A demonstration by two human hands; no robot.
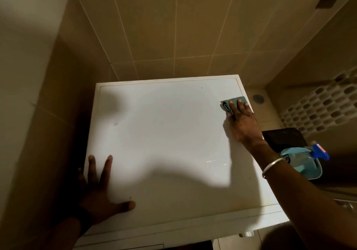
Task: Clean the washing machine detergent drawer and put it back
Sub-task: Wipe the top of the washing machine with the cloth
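- Pressing flat, your right hand (243, 123) holds a grey-green cloth (230, 104) under straight fingers at the far right edge of the washing machine top (164, 133).
- Your left hand (98, 189) rests there too, fingers spread, near its left edge.
- You have a blue spray bottle (307, 160) just right of the machine.
- Your detergent drawer isn't visible.

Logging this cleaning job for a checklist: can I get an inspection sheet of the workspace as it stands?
Surface: white washer top, a few small dark specks, shadows across it.
Job's things: grey-green cloth at far right corner; drawer not seen.
Clutter: blue spray bottle in a light blue tub, right of washer.
Hands: left hand flat on top; right hand presses cloth.
Cables: nothing seen.
Surroundings: tan tiled wall, floor drain.
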